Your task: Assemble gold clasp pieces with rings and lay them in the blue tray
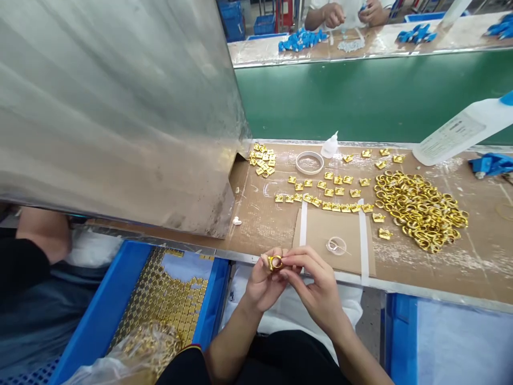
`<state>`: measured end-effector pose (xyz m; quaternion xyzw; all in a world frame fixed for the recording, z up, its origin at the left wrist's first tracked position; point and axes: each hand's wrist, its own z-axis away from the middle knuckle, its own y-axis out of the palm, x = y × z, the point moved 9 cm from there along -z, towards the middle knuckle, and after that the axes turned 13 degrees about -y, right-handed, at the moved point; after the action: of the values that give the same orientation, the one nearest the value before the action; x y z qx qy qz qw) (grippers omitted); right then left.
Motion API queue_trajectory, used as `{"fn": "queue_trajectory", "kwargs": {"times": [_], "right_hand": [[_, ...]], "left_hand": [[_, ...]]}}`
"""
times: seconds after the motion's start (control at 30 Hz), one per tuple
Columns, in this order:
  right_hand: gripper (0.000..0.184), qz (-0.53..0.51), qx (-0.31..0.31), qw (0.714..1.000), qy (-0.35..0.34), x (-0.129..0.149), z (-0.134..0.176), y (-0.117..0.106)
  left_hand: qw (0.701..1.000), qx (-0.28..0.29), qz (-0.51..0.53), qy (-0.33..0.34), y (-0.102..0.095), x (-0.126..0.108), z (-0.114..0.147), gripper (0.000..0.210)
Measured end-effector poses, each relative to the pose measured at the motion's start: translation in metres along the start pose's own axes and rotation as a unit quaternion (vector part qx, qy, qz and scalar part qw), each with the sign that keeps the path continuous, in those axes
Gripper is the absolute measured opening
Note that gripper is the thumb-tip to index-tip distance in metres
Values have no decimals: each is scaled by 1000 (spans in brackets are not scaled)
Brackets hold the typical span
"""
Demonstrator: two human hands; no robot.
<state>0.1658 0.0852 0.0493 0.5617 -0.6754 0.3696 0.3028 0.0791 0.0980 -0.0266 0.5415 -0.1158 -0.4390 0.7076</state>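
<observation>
A gold ring-shaped piece [275, 262] with a flat face is pinched in the fingertips of my left hand [262, 283], just off the bench's front edge. My right hand [316, 280] meets it from the right, thumb and forefinger closed on the ring's side. On the bench beyond lie several small gold square pieces [328, 192] in loose rows. A large heap of gold rings [419, 208] is to their right. Close to my hands, a cardboard sheet [320, 230] is taped down, with a small clear round dish [336, 246] and a thin stick on it.
A big metal panel [120, 107] blocks the left. A small dropper bottle [329, 146], a tape roll [310, 162] and a large white bottle [452, 131] stand along the back. Left below is a blue tray [100, 299] of gold pieces. Another person's hands [334, 15] work across the green divider [360, 96].
</observation>
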Motion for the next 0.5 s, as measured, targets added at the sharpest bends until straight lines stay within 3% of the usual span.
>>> {"fn": "queue_trajectory", "kwargs": {"times": [0.27, 0.5], "right_hand": [[10, 18, -14, 999, 22, -13, -7, -15], [9, 32, -23, 999, 5, -11, -12, -14]], "left_hand": [[999, -21, -10, -23, 1, 7, -20, 53], [999, -31, 11, -42, 0, 5, -21, 57]]}}
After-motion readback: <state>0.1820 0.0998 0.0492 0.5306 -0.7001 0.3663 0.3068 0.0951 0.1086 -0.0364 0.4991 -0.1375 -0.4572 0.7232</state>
